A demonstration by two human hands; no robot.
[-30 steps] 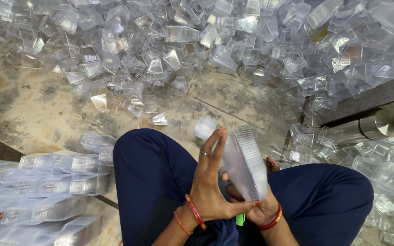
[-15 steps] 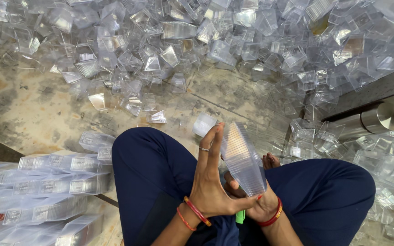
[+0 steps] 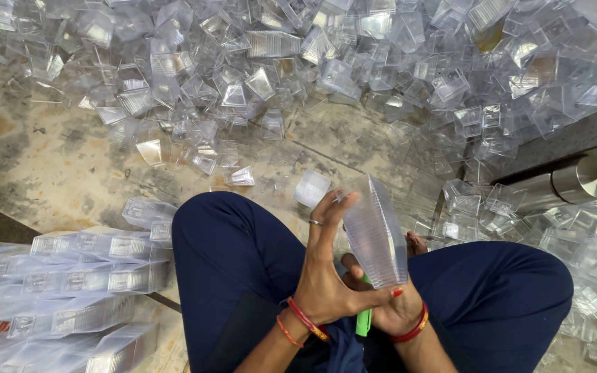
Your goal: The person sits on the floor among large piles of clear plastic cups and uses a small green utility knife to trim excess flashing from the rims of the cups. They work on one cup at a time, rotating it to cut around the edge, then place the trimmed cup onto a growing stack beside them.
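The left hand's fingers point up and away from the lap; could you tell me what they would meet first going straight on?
Probably the loose clear container lying just beyond the left hand's fingertips, though depth is unclear.

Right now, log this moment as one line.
left hand: flat against stack of clear cups | right hand: under stack base | loose clear cups: heaped on floor | nested rows: left side

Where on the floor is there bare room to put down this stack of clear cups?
The bare concrete floor at left, between the loose pile of clear cups and the bagged stacks, is open. A smaller patch lies ahead of the left knee. Right of the held stack, cups crowd against the metal pipe.
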